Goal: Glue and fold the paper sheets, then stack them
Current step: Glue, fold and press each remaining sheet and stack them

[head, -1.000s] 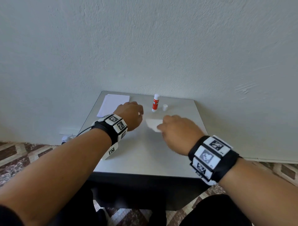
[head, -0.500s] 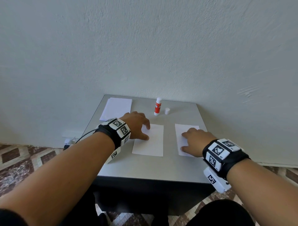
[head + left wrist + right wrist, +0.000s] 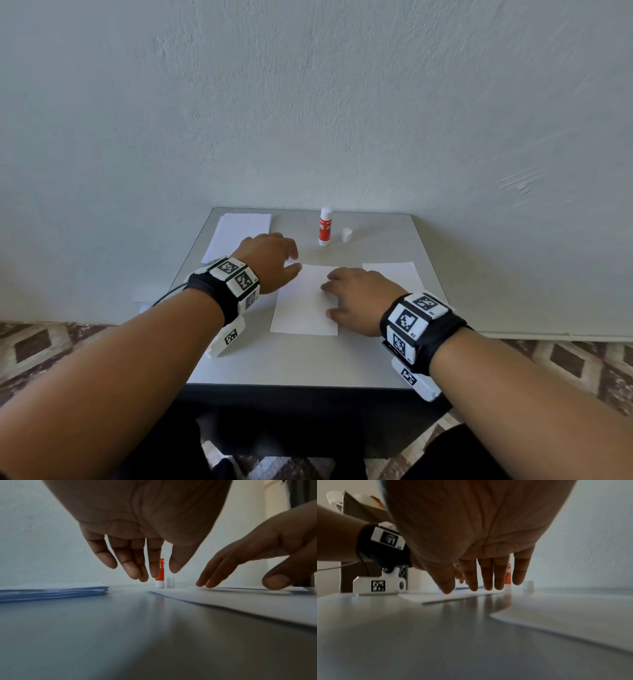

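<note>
Right hand (image 3: pixel 356 298) flat, fingers pressing centre sheet (image 3: pixel 301 305); left hand (image 3: pixel 270 260) relaxed, empty; glue stick (image 3: pixel 325 228) at its 1 o'clock, nearer.

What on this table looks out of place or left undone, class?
The glue stick stands upright at the back of the table with its cap off, standing beside it, so the glue could dry out. The paper sheets lie flat, and nothing looks spilled or torn.

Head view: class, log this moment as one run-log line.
right hand: fingertips on middle sheet | left hand: open, at its left edge | glue stick: upright, uncapped | cap: beside it
</note>
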